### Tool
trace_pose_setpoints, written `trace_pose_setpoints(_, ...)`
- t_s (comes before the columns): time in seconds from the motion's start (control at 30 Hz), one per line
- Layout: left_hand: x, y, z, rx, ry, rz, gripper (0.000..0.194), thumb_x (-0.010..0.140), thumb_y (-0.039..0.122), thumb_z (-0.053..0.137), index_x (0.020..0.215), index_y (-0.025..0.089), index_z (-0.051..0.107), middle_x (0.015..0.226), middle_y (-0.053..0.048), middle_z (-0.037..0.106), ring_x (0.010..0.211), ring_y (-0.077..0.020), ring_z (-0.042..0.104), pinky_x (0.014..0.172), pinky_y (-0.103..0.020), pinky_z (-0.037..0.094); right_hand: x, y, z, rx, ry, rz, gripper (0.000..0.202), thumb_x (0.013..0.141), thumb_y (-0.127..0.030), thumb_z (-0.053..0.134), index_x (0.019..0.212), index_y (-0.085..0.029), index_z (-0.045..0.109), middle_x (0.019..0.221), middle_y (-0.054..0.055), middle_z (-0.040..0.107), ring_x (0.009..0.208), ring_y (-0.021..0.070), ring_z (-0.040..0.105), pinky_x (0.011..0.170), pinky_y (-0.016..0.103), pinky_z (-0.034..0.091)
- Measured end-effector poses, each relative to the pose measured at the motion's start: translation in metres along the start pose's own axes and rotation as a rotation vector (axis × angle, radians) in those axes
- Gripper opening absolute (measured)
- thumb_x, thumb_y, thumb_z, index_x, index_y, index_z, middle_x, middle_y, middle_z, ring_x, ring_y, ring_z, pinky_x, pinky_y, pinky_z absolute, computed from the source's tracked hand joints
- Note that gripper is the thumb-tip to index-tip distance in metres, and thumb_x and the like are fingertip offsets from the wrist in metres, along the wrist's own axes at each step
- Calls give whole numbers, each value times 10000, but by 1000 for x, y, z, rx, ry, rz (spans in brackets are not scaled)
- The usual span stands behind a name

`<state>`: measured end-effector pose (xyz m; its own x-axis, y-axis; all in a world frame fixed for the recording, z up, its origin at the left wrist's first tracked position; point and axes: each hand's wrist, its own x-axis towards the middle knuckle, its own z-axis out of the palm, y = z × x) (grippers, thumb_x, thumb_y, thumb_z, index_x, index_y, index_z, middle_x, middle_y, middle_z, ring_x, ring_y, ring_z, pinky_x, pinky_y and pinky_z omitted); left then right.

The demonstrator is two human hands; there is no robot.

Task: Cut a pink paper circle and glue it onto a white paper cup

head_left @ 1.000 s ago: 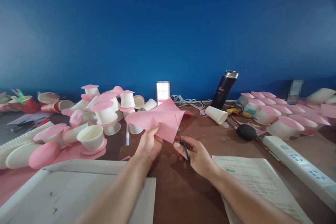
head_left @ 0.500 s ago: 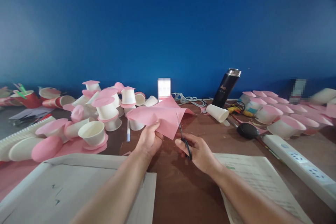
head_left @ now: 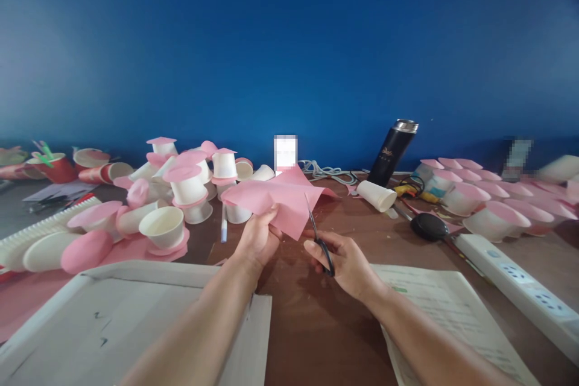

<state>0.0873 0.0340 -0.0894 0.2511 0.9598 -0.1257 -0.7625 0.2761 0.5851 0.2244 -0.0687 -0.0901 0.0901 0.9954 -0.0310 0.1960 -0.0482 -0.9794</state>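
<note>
Plain pink sheet of paper (head_left: 284, 208), softly bent and creased, pointed corner drooping toward the wearer, held above a brown table (head_left: 307, 338), near edge pinched under the left hand's (head_left: 260, 238) thumb, black-handled scissors (head_left: 319, 241) gripped in the right hand (head_left: 346, 259), blades at the sheet's right side.

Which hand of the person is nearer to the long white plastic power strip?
Right. The right hand, holding black-handled metal scissors, is left of the power strip, not touching it; the left hand, gripping the pink paper sheet, is farther left.
</note>
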Motion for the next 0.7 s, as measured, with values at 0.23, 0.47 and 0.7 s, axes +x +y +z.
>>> trace_pose_setpoints(0.23, 2, -1, -2, 33, 59, -2, 184, 785, 54, 618, 958, 109, 649, 840, -68, 712, 776, -140, 677, 736, -229, 548, -1, -1, 2, -15, -2, 19, 493, 799, -536, 618, 1109, -156, 670, 604, -21, 527, 530, 101, 503, 460, 193, 392)
trace_pose_setpoints(0.47, -5, 3, 5, 102, 44, -9, 265, 713, 67, 704, 969, 103, 645, 859, -80, 715, 774, -162, 675, 730, -258, 550, -1, 3, 3, -37, -15, 12, 508, 798, -524, 624, 1142, -152, 656, 580, -28, 511, 517, 112, 512, 433, 196, 404)
trace_pose_setpoints(0.7, -3, 2, 3, 143, 55, -31, 308, 694, 7, 682, 991, 81, 652, 840, -95, 720, 771, -175, 681, 715, -259, 551, 1, 6, 1, -46, -38, 10, 517, 796, -518, 630, 1156, -147, 646, 598, -16, 540, 537, 121, 524, 426, 194, 408)
